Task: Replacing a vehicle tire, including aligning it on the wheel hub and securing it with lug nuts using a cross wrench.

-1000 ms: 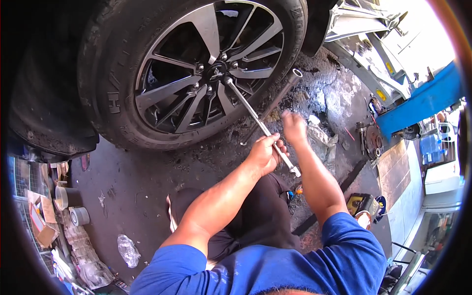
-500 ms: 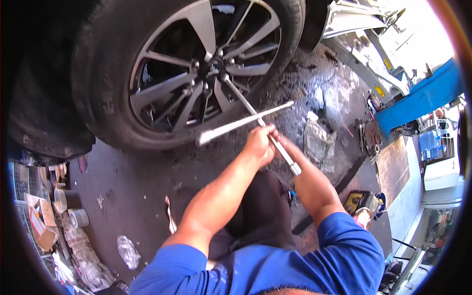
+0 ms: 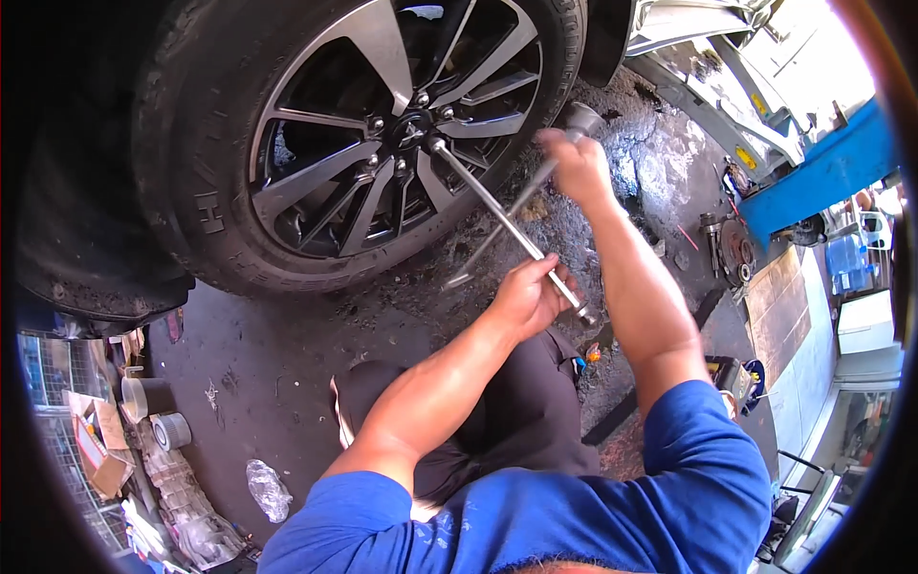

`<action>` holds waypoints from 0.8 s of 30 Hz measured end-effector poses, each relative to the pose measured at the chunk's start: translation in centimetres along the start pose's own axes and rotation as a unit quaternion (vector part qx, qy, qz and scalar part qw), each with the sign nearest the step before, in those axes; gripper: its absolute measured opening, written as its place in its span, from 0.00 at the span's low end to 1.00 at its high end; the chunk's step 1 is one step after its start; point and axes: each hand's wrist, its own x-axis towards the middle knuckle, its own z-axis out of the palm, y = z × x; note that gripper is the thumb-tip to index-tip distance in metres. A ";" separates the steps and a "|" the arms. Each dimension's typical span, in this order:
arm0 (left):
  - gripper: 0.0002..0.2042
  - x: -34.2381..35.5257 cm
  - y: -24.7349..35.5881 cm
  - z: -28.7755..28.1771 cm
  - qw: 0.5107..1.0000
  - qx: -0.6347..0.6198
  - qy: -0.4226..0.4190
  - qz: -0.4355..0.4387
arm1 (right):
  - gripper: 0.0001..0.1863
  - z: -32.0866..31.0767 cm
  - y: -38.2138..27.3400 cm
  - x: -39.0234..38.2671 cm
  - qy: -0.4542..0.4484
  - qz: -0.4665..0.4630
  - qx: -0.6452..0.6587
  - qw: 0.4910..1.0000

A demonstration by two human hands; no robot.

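Observation:
A four-way lug wrench reaches from a lug nut near the hub of a large alloy wheel. My left hand is closed around its near shaft, just short of the free end. Farther up and to the right, my right hand is closed on the upper part of the crossbar, its fingers a little blurred. One blurred socket end shows beyond that hand; the crossbar's other end points down to the left. Several lug nuts ring the wheel's centre cap.
A blue lift arm crosses at the right, with round metal parts beneath it. Cardboard boxes, a tape roll and a crumpled clear plastic piece lie at the left. My knees are bent below my hands.
My right hand has left the near shaft beside my left hand and moved up and right to the crossbar. The crossbar has turned to a steeper slant. My left hand has slid toward the shaft's end.

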 end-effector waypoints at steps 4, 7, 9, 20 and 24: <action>0.07 0.2 1.2 -0.2 0.990 0.041 0.133 0.034 | 0.31 10.4 7.7 0.3 -0.129 0.144 -0.081 0.978; 0.09 0.3 1.8 0.4 0.993 0.049 0.109 0.025 | 0.21 10.4 6.9 -0.7 0.286 0.124 0.208 0.927; 0.09 0.0 2.0 0.8 0.991 0.063 0.113 0.041 | 0.18 6.1 5.0 -2.4 0.497 -0.041 0.210 0.841; 0.06 1.2 2.7 0.5 0.992 0.029 0.105 0.062 | 0.25 14.9 6.2 1.9 0.228 0.062 0.200 0.951; 0.08 1.2 3.1 0.3 0.991 0.045 0.114 0.052 | 0.16 11.0 6.0 -2.5 0.178 0.103 0.274 0.939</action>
